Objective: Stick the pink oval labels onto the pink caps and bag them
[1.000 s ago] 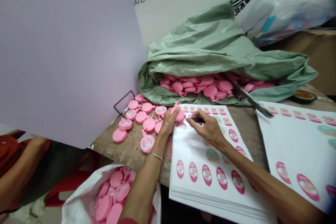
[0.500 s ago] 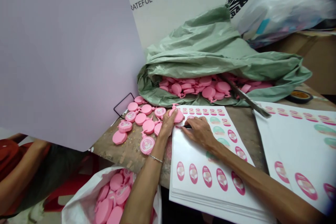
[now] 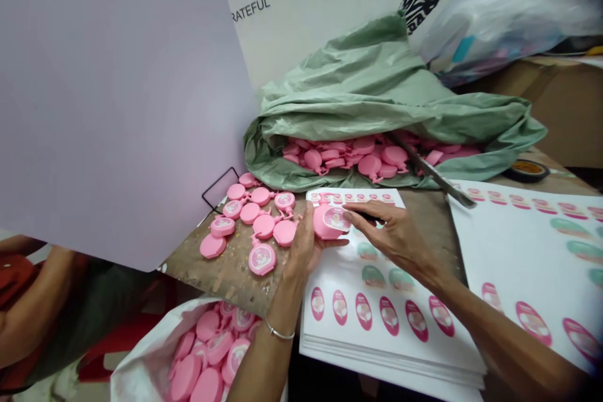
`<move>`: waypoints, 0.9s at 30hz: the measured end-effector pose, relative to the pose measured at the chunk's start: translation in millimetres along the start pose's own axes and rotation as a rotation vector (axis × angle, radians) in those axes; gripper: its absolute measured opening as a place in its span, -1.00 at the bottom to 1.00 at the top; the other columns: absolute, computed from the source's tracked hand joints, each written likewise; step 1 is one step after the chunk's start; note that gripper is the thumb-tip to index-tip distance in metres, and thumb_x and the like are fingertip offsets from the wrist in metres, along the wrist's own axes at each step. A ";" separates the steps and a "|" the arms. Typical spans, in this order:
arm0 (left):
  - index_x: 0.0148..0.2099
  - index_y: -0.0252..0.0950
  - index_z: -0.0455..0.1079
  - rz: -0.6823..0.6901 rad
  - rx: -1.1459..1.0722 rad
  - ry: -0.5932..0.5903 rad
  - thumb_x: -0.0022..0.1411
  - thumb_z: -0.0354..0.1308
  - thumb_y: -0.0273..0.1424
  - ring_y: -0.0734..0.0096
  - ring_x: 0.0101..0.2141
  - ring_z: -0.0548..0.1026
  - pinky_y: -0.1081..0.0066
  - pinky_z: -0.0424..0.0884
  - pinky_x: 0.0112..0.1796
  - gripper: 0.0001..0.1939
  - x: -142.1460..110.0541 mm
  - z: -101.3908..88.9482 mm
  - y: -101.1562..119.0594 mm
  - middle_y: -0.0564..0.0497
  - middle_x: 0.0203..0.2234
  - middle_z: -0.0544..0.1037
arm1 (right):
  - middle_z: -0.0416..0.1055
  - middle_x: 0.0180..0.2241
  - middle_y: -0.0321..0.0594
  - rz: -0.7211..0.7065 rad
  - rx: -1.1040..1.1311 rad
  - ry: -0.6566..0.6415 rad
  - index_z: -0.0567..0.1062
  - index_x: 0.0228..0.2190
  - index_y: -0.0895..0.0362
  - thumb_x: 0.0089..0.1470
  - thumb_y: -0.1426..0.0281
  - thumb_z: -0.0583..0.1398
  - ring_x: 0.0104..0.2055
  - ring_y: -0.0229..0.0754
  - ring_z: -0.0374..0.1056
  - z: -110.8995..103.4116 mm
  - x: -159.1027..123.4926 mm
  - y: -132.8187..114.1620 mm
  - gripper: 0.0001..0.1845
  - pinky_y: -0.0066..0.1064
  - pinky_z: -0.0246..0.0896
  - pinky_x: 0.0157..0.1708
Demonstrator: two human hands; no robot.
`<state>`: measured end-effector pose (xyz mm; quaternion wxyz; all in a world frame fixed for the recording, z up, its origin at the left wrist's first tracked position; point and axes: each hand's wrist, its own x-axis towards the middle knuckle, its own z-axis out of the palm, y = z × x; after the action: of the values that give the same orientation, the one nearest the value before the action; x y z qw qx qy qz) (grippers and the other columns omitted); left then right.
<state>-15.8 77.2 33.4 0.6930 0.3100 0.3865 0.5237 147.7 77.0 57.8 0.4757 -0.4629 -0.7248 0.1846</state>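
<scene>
My left hand [image 3: 304, 248] is closed around a pink round plastic case [image 3: 322, 226] with a small spout-like stem, held upright over the sheets. A printed sticker [image 3: 336, 218] lies against the case's face, its right edge at my right fingertips. My right hand [image 3: 400, 235] also grips a thin dark tool [image 3: 374, 218], mostly hidden by the fingers. Below both hands is a stack of white sticker sheets [image 3: 346, 344] with pink and green labels. Left of it, several pink cases [image 3: 264, 226] lie on the table, some bearing stickers.
A green sack [image 3: 367, 100] full of pink cases lies at the back. A metal blade [image 3: 440, 176] juts from it over more sheets [image 3: 499, 245]. A tape roll [image 3: 526, 169] sits behind. A white bag [image 3: 146, 352] of cases stands lower left; another person's arm [image 3: 40, 301] shows beyond.
My left hand has lifted and turned the case, so its face shows a sticker. My right hand has moved from the sheet up to the case, with the tool still in it.
</scene>
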 end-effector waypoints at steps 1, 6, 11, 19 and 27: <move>0.05 -0.39 0.42 -0.011 -0.011 0.004 0.25 0.01 0.05 0.18 -0.30 0.58 0.26 0.58 -0.38 -0.38 -4.3 2.0 -1.2 -0.23 -0.18 0.58 | 0.59 -0.29 -0.24 -0.035 -0.035 -0.005 0.60 -0.26 0.02 0.10 0.29 0.24 -0.29 -0.13 0.49 -0.8 -2.4 -1.4 -0.83 -0.27 0.38 -0.26; 0.05 -0.38 0.43 0.000 -0.001 -0.006 0.33 -0.07 -0.01 0.16 -0.22 0.59 0.24 0.58 -0.30 -0.43 -16.0 9.5 -3.3 -0.21 -0.14 0.58 | 0.59 -0.33 -0.22 -0.173 -0.195 -0.017 0.60 -0.26 0.08 0.10 0.36 0.24 -0.30 -0.14 0.48 -4.5 -10.3 -3.5 -0.84 -0.29 0.32 -0.28; 0.02 -0.39 0.45 -0.019 0.014 -0.015 0.36 -0.15 -0.02 0.17 -0.21 0.59 0.23 0.58 -0.28 -0.41 -20.1 13.0 -2.9 -0.21 -0.14 0.58 | 0.59 -0.34 -0.20 -0.214 -0.249 -0.038 0.59 -0.28 0.11 0.10 0.39 0.24 -0.30 -0.13 0.48 -6.8 -12.4 -4.9 -0.86 -0.27 0.28 -0.25; 0.03 -0.38 0.45 -0.021 -0.006 -0.008 0.37 -0.16 -0.04 0.16 -0.16 0.58 0.22 0.59 -0.26 -0.42 -21.6 12.0 -3.8 -0.20 -0.08 0.56 | 0.56 -0.39 -0.20 -0.247 -0.279 -0.035 0.58 -0.31 0.14 0.11 0.39 0.23 -0.35 -0.15 0.46 -5.9 -13.3 -8.7 -0.88 -0.29 0.24 -0.27; 0.04 -0.38 0.44 -0.035 -0.015 0.004 0.36 -0.15 -0.03 0.13 -0.14 0.57 0.19 0.59 -0.24 -0.42 -24.0 15.1 1.0 -0.21 -0.08 0.57 | 0.54 -0.42 -0.20 -0.276 -0.321 -0.018 0.57 -0.31 0.16 0.12 0.37 0.22 -0.39 -0.16 0.42 -5.7 -13.7 -13.2 -0.85 -0.28 0.19 -0.29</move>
<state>-7.0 53.9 47.0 0.7036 0.2968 0.3891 0.5152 147.7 57.8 62.7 0.4103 -0.4271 -0.8058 0.0041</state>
